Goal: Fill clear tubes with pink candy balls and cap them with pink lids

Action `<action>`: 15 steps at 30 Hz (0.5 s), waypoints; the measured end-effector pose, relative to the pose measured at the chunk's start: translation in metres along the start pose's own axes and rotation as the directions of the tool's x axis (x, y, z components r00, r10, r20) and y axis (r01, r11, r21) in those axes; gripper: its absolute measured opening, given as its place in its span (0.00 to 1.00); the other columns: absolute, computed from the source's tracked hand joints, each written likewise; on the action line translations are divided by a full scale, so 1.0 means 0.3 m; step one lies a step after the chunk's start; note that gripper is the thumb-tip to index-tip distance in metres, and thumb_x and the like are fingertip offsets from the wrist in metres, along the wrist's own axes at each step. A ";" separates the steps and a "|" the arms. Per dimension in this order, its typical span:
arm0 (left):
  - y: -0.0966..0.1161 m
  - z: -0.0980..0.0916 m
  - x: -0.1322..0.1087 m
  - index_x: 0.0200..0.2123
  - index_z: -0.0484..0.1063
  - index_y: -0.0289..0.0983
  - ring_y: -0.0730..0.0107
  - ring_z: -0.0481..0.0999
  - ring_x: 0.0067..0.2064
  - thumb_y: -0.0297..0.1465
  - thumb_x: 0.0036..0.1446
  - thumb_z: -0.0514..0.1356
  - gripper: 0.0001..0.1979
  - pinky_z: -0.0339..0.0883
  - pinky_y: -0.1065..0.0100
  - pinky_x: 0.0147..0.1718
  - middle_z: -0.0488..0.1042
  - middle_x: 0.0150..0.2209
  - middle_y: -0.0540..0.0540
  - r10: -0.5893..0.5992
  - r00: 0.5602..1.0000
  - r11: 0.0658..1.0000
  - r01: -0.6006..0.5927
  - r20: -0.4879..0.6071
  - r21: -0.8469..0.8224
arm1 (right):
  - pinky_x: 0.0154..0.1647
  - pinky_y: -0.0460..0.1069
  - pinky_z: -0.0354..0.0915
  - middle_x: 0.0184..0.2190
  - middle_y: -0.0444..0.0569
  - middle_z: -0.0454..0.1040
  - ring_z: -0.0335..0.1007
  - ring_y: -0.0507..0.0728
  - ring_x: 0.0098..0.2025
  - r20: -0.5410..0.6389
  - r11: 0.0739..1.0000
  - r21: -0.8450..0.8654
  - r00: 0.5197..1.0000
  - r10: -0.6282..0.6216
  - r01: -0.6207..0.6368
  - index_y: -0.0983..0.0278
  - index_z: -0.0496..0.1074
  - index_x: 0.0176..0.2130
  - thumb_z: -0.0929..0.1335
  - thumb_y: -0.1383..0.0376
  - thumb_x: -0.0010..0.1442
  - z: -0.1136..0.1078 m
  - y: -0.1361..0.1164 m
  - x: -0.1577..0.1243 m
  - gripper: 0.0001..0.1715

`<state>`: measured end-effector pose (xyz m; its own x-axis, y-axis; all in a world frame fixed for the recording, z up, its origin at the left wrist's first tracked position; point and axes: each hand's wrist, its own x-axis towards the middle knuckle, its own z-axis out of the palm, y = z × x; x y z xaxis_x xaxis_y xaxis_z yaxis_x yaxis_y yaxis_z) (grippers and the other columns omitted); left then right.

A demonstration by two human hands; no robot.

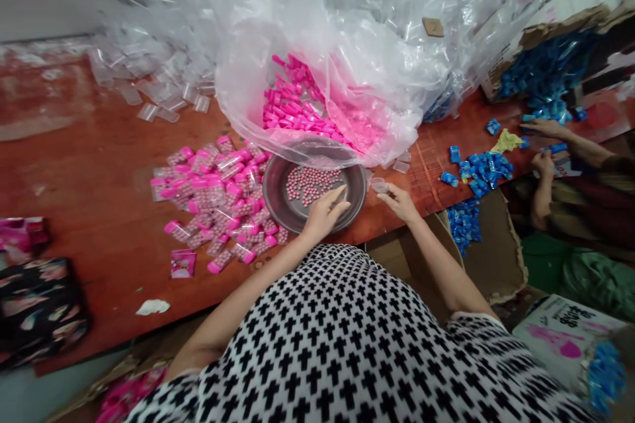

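A round metal bowl [278, 195] on the red table holds a scatter of small pink beads [310, 184]. My left hand [323, 211] reaches into the bowl at its near rim, fingers bent and pinched together over the beads. My right hand [399, 201] is just right of the bowl, fingers closed on a small clear plastic tube [380, 185]. Left of the bowl lies a heap of filled clear tubes with pink caps [218, 201]. Behind the bowl a big clear plastic bag [317, 79] is open, with several pink caps [295, 106] inside.
Empty clear tubes [163, 96] are strewn at the back left. At right, another person's hands [543, 145] work among blue packets [479, 168], with a cardboard box of blue packets [546, 69] behind. A dark floral bag [40, 307] sits at the left edge.
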<state>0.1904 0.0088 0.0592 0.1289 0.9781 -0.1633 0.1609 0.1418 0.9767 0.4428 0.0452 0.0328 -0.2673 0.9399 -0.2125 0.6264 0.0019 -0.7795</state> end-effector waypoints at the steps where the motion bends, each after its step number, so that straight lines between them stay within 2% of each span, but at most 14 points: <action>1: 0.014 0.014 0.007 0.53 0.68 0.41 0.65 0.76 0.41 0.37 0.52 0.61 0.23 0.68 0.62 0.44 0.73 0.49 0.43 0.015 1.000 1.000 -0.015 0.021 -0.016 | 0.42 0.50 0.64 0.38 0.46 0.74 0.69 0.55 0.38 0.041 0.996 0.077 0.998 -0.054 0.051 0.63 0.70 0.46 0.65 0.57 0.58 0.021 -0.047 -0.016 0.18; 3: 0.040 0.027 0.008 0.53 0.69 0.41 0.67 0.76 0.36 0.36 0.51 0.61 0.24 0.68 0.65 0.40 0.75 0.46 0.44 0.024 0.999 0.999 -0.023 0.029 -0.045 | 0.40 0.49 0.64 0.36 0.45 0.74 0.68 0.54 0.36 0.122 0.981 0.166 0.985 -0.122 0.101 0.62 0.71 0.45 0.65 0.57 0.58 0.073 -0.140 -0.038 0.17; 5: 0.063 0.015 -0.011 0.48 0.72 0.40 0.69 0.75 0.30 0.35 0.52 0.60 0.18 0.68 0.68 0.34 0.78 0.37 0.46 0.000 1.000 0.997 0.000 -0.006 -0.072 | 0.37 0.47 0.64 0.34 0.45 0.73 0.68 0.53 0.34 0.184 0.970 0.219 0.972 -0.147 0.105 0.62 0.71 0.43 0.65 0.57 0.59 0.128 -0.216 -0.049 0.15; 7: 0.088 -0.020 -0.050 0.41 0.75 0.38 0.72 0.73 0.25 0.34 0.54 0.58 0.12 0.67 0.71 0.28 0.76 0.28 0.48 -0.032 0.997 0.993 0.024 -0.073 -0.112 | 0.36 0.47 0.64 0.32 0.44 0.73 0.68 0.52 0.32 0.219 0.959 0.260 0.961 -0.167 0.108 0.62 0.71 0.42 0.63 0.56 0.60 0.176 -0.263 -0.055 0.15; 9: 0.120 -0.076 -0.099 0.35 0.76 0.38 0.74 0.71 0.22 0.34 0.54 0.58 0.09 0.65 0.73 0.24 0.75 0.23 0.50 -0.041 0.984 0.988 0.013 -0.175 -0.155 | 0.37 0.47 0.64 0.33 0.46 0.73 0.68 0.53 0.33 0.200 0.956 0.256 0.960 -0.197 0.143 0.62 0.70 0.43 0.63 0.56 0.60 0.209 -0.282 -0.062 0.16; 11: 0.158 -0.145 -0.147 0.32 0.76 0.37 0.76 0.71 0.22 0.34 0.55 0.58 0.09 0.65 0.74 0.24 0.75 0.24 0.51 -0.009 0.938 0.983 -0.055 -0.346 -0.173 | 0.38 0.48 0.64 0.33 0.47 0.73 0.68 0.54 0.34 0.136 0.966 0.191 0.970 -0.201 0.173 0.63 0.71 0.41 0.64 0.56 0.59 0.230 -0.289 -0.074 0.16; 13: 0.191 -0.213 -0.184 0.34 0.75 0.37 0.76 0.73 0.24 0.35 0.56 0.57 0.09 0.67 0.74 0.25 0.75 0.26 0.50 0.064 0.868 0.979 -0.151 -0.492 -0.138 | 0.37 0.47 0.63 0.30 0.47 0.72 0.67 0.54 0.33 0.081 0.981 0.129 0.984 -0.156 0.145 0.64 0.71 0.38 0.63 0.55 0.59 0.244 -0.306 -0.086 0.15; 15: 0.207 -0.267 -0.208 0.36 0.74 0.38 0.76 0.73 0.25 0.34 0.58 0.56 0.09 0.68 0.73 0.28 0.75 0.27 0.50 0.172 0.842 0.972 -0.231 -0.511 -0.053 | 0.34 0.46 0.63 0.27 0.45 0.70 0.66 0.53 0.30 0.102 0.985 0.136 0.987 -0.124 0.109 0.64 0.70 0.37 0.62 0.55 0.60 0.262 -0.351 -0.094 0.16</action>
<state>0.1141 -0.0313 0.1410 -0.3632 0.9261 0.1019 0.0748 -0.0801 0.9940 0.3269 -0.0082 0.0746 -0.4161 0.8926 -0.1735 0.4878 0.0580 -0.8710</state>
